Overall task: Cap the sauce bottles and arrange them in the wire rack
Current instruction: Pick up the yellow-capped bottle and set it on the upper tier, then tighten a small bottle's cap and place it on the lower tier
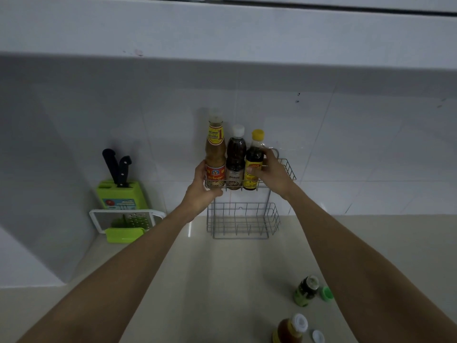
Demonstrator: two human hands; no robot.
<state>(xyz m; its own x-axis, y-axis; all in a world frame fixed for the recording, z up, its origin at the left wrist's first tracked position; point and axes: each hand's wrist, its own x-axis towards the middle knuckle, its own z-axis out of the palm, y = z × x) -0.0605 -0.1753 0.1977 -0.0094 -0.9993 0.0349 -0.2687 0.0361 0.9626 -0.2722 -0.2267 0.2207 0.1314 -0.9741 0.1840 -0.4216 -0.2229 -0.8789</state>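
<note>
A two-tier wire rack [288,167] hangs on the tiled wall. Its upper shelf holds three upright bottles: a tall tan sauce bottle [215,154] with a clear cap, a dark bottle [235,157] with a white cap, and a dark bottle [254,160] with a yellow cap. My left hand [201,188] grips the rack's left front corner and touches the tan bottle. My right hand [273,172] wraps around the yellow-capped bottle. On the counter stand an uncapped green-labelled bottle [306,290] beside a green cap [327,293], and an orange sauce bottle [290,329] near a white cap [318,336].
The rack's lower shelf [243,220] holds nothing. A green knife block [121,194] with two black-handled knives stands at the left by the wall. A white and green grater [123,222] lies in front of it. The beige counter [222,280] stretches below.
</note>
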